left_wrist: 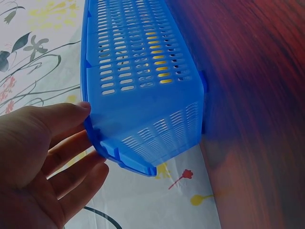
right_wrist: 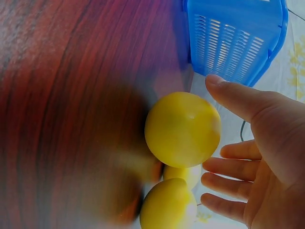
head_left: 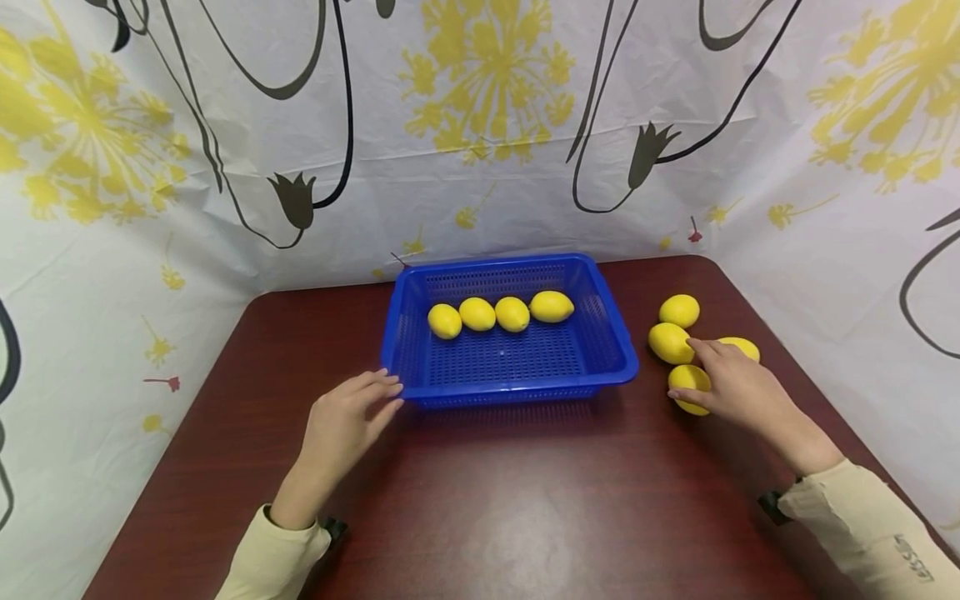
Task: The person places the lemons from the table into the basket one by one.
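Observation:
A blue plastic basket (head_left: 495,390) with slotted walls holds several yellow lemons (head_left: 512,314) in a row towards its back. My left hand (head_left: 341,425) is at its front left corner, relaxed fingers and thumb touching the rim (left_wrist: 90,121). To the right of the basket, my right hand (head_left: 738,387) hovers over a loose group of lemons. Its thumb and fingers are spread above the nearest lemon (right_wrist: 183,130), and in the right wrist view they stand apart around it. Another lemon (head_left: 671,343) lies just beyond, close to the fingertips, and one (head_left: 741,348) is partly hidden behind the hand.
The dark reddish wooden table (head_left: 510,500) carries everything. A fourth loose thing, the farthest lemon (head_left: 679,311), lies near the table's back right. A white cloth (head_left: 495,217) with yellow and dark flower prints hangs behind and along both sides.

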Available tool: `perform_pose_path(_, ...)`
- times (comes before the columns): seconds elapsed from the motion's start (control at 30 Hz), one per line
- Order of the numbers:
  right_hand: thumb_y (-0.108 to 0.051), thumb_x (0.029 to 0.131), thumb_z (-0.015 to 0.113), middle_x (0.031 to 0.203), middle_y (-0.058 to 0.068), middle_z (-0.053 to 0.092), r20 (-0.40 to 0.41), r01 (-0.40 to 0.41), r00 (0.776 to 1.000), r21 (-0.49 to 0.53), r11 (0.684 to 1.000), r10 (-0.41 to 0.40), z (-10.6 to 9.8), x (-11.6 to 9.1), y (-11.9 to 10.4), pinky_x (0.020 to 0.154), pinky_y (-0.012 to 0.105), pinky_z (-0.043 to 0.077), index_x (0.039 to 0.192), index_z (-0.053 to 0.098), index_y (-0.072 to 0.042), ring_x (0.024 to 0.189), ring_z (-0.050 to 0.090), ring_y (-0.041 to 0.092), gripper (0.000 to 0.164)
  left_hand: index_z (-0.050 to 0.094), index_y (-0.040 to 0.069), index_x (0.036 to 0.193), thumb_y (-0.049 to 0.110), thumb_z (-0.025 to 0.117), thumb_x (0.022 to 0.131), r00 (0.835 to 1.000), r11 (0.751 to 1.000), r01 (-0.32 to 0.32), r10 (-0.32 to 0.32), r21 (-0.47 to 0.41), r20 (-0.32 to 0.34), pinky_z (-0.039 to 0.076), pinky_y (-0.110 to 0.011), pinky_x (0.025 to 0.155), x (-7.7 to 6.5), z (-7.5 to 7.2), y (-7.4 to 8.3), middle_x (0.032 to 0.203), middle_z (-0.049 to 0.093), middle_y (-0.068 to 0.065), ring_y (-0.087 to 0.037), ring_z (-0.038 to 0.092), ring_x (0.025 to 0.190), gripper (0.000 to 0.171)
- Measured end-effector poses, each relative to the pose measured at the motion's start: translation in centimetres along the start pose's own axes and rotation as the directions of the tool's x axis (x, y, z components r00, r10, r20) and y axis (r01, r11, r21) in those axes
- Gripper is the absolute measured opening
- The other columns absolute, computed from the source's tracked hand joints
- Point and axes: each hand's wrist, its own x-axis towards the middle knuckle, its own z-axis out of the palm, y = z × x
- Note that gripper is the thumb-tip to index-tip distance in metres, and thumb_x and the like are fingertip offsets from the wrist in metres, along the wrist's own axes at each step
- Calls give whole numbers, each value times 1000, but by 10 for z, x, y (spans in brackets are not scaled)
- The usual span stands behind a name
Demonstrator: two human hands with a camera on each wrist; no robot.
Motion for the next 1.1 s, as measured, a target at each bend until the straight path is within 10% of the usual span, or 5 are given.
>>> perform_pose_path(0.6,-62,82,70,111,28,68,37,-54,998,-31,998,56,7,-3,2,69,52,53,125,59,9,95,64,40,83,80,12,97,18,86,76,1000,1000,-1,0,-4,-7,60,-38,80,-1,0,0,101,78,-3,-20,74,101,22)
perform_pose_path(1.1,-65,80,69,73,2,58,95,-83,992,-19,996,84,7,-3,4,49,33,36,120,62,2,66,51,19,79,80,13,97,17,86,74,1000,1000,9,-9,-8,-3,60,-38,81,-1,1,-1,101,78,-2,-20,73,102,24)
